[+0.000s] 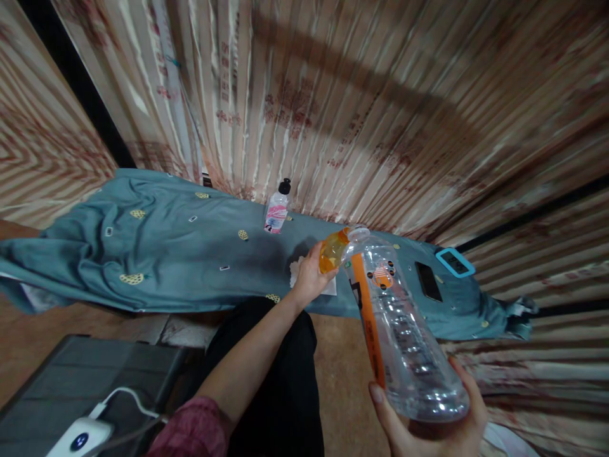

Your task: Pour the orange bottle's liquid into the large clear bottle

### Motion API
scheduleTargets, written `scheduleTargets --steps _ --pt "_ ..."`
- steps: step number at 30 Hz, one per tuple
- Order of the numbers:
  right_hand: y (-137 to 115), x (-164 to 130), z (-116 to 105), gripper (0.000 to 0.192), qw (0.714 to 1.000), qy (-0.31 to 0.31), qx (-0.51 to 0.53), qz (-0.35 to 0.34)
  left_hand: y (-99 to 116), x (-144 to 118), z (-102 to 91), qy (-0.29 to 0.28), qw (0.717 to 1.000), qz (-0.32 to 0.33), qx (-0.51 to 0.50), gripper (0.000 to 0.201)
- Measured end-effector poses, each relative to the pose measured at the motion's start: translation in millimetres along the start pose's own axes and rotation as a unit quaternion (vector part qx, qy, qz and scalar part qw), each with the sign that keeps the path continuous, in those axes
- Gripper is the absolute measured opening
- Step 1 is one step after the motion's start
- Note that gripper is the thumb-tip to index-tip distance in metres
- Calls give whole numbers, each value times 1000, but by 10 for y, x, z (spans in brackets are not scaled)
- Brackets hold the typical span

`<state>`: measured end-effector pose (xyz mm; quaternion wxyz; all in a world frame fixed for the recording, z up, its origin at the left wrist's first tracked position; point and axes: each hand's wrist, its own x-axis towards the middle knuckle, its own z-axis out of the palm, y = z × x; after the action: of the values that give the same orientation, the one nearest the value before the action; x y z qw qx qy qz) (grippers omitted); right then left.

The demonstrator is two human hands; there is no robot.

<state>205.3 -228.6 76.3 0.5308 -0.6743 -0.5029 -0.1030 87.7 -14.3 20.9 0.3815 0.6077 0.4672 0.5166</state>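
My right hand (435,419) holds a large clear plastic bottle (404,330) with an orange label by its base, tilted so its open mouth points away from me. My left hand (311,276) holds a small orange-tinted glass (333,251) right at the bottle's mouth; the two touch or nearly touch. Both are held above the near edge of a table draped in a teal cloth (166,254). A white tissue (297,273) lies on the cloth under my left hand.
A small spray bottle (276,209) with a pink label and black cap stands at the back of the cloth. A dark phone (428,281) and a blue-framed device (455,262) lie at the right. Patterned curtains hang behind. A white charger (83,438) sits on a dark box at lower left.
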Motion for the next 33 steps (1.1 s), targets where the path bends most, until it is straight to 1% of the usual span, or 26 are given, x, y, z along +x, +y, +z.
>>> scheduleTargets --steps 3,5,7,9,11,13,15,16,17,19,21,23,26,33 --pt "-43 -1 16 109 999 -6 22 23 -12 -1 6 0 1000 1 -2 67" --pt "21 0 6 109 999 -11 35 3 -18 2 8 1 1000 -1 -1 69" --pt "124 0 -15 109 999 -11 37 -37 -25 8 10 2 1000 2 0 71" --pt "203 -5 -32 110 998 -15 29 -50 -35 16 12 2 1000 6 0 72" --pt "206 -16 -30 111 999 -20 31 -32 -47 22 16 3 1000 7 1 73" --pt "134 -28 -9 111 999 -12 42 1 -61 27 22 3 1000 5 3 74" --pt "38 -34 22 108 997 1 57 50 -74 30 28 2 1000 2 2 74" --pt "4 -34 35 107 996 7 63 61 -80 32 31 2 1000 2 0 74" --pt "-12 -33 46 107 996 9 61 59 -86 34 34 2 1000 4 -1 73" --pt "13 -28 54 107 998 10 56 30 -100 38 41 4 1000 9 -3 73" --pt "87 -28 50 107 999 4 54 -4 -116 43 49 6 1000 12 -4 72" --pt "160 -35 41 107 998 -4 52 -20 -133 48 55 8 1000 12 -5 71" --pt "203 -55 26 107 999 -11 49 -18 -154 53 62 9 1000 15 -11 71" --pt "206 -72 -6 108 999 -24 42 2 -173 48 67 14 1000 22 -15 73"
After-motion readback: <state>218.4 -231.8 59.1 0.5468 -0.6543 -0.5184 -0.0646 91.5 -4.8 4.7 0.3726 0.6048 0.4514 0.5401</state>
